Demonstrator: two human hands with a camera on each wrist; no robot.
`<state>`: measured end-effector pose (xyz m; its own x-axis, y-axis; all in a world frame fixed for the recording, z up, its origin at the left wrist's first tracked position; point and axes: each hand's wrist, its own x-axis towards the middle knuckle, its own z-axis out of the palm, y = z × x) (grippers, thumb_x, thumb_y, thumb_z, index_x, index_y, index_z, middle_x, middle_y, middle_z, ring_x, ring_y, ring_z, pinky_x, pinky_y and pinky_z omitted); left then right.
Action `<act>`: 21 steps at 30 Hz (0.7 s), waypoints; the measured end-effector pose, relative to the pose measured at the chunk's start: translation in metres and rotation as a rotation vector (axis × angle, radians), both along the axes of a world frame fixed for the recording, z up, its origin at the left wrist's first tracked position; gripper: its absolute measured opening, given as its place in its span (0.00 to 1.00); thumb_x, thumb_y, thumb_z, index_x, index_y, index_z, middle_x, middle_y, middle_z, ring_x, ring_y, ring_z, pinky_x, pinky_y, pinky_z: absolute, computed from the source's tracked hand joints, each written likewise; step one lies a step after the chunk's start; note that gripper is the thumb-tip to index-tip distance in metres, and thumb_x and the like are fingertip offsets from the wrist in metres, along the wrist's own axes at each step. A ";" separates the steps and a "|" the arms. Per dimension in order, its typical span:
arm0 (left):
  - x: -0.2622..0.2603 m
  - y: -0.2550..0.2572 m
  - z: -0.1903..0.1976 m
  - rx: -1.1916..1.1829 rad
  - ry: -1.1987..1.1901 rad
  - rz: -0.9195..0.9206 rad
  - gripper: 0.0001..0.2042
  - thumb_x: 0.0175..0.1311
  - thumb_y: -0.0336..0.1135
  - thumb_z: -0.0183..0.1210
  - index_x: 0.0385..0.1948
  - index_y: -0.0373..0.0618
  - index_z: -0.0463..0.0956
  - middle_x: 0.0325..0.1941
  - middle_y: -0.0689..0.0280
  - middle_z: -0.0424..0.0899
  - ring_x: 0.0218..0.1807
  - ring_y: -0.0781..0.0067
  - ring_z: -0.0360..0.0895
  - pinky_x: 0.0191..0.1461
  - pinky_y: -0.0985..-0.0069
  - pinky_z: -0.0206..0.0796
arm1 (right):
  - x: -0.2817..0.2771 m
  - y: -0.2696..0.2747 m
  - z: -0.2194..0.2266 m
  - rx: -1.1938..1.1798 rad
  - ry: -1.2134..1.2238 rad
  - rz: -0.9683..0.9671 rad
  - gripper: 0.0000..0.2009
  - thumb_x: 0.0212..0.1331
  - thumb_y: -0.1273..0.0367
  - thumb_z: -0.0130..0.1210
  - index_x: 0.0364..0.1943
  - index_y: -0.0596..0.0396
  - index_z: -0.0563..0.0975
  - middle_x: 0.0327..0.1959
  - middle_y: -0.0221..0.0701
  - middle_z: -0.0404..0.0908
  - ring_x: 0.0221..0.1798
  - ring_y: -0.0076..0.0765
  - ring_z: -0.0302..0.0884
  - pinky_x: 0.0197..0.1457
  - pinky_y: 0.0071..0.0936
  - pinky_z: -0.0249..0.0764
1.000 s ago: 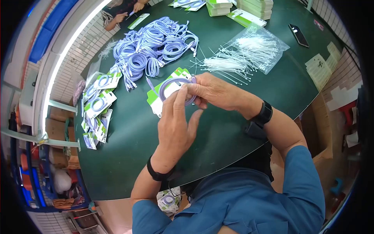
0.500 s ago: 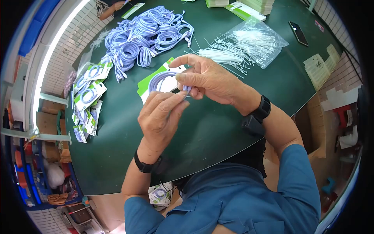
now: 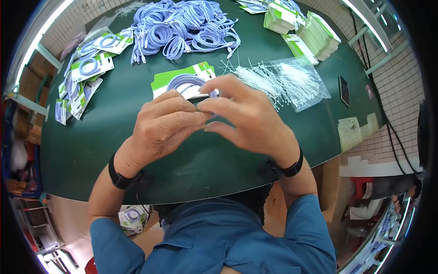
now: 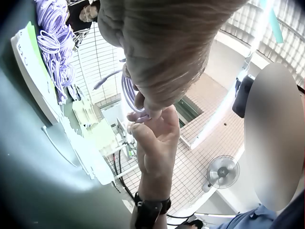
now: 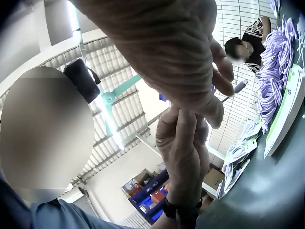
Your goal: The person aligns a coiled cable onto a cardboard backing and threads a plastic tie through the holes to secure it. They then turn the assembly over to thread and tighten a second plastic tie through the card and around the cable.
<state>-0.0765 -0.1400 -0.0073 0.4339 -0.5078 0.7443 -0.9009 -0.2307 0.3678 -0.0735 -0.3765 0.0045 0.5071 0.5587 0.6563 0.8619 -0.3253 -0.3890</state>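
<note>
A coiled lilac charging cable [image 3: 185, 81] is held up between both hands over the table. My left hand [image 3: 159, 125] pinches the near side of the coil, fingertips and thumb together. My right hand [image 3: 253, 116] grips the same spot from the other side, its fingers curled and its fingertips meeting the left ones. In the left wrist view the loops of the cable [image 4: 127, 93] hang between the hands, with one plug end sticking out. The hands hide the pinched part of the coil. Behind it in the head view lie green and white packaging cards [image 3: 159, 82].
A large heap of lilac cables [image 3: 182, 27] covers the far side of the table [image 3: 191, 182]. Packed cables on cards [image 3: 89, 66] lie at left. White cable ties [image 3: 292, 82] spill from a clear bag at right, near stacked cards [image 3: 319, 39] and a phone [image 3: 344, 91].
My head view has shifted, showing more of the right side. Both hands stay on the coil; the right fingers have moved from spread above it to close against the left fingertips.
</note>
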 end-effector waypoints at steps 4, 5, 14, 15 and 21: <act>0.001 0.002 -0.004 0.116 -0.148 -0.005 0.15 0.48 0.22 0.71 0.40 0.44 0.86 0.35 0.67 0.83 0.34 0.66 0.80 0.31 0.70 0.72 | -0.003 0.015 -0.018 -0.258 -0.052 -0.090 0.12 0.52 0.72 0.68 0.40 0.54 0.80 0.44 0.33 0.81 0.39 0.41 0.84 0.35 0.35 0.79; 0.002 0.004 -0.004 0.163 -0.205 -0.002 0.14 0.47 0.23 0.70 0.39 0.45 0.85 0.35 0.67 0.82 0.34 0.67 0.79 0.30 0.70 0.72 | -0.003 0.014 -0.017 -0.296 -0.043 -0.079 0.11 0.52 0.73 0.68 0.38 0.54 0.79 0.43 0.33 0.81 0.39 0.42 0.84 0.35 0.36 0.79; -0.006 0.013 0.003 0.313 -0.208 -0.036 0.16 0.47 0.26 0.70 0.41 0.47 0.87 0.36 0.65 0.82 0.34 0.66 0.80 0.29 0.72 0.73 | -0.006 0.007 -0.001 -0.297 0.200 0.062 0.08 0.59 0.70 0.65 0.39 0.55 0.79 0.35 0.34 0.82 0.41 0.46 0.84 0.40 0.41 0.79; -0.007 0.014 0.004 0.307 -0.200 -0.043 0.16 0.46 0.26 0.70 0.41 0.47 0.87 0.36 0.66 0.82 0.34 0.66 0.80 0.29 0.72 0.73 | -0.007 0.006 0.001 -0.260 0.259 0.086 0.09 0.59 0.69 0.66 0.40 0.55 0.79 0.35 0.35 0.83 0.41 0.47 0.85 0.40 0.41 0.79; -0.010 0.020 0.010 0.302 -0.205 -0.074 0.15 0.49 0.28 0.70 0.41 0.48 0.86 0.36 0.68 0.79 0.34 0.69 0.79 0.27 0.73 0.73 | -0.002 -0.003 0.008 -0.087 0.339 0.209 0.10 0.57 0.72 0.70 0.41 0.54 0.81 0.34 0.32 0.84 0.33 0.42 0.84 0.36 0.35 0.77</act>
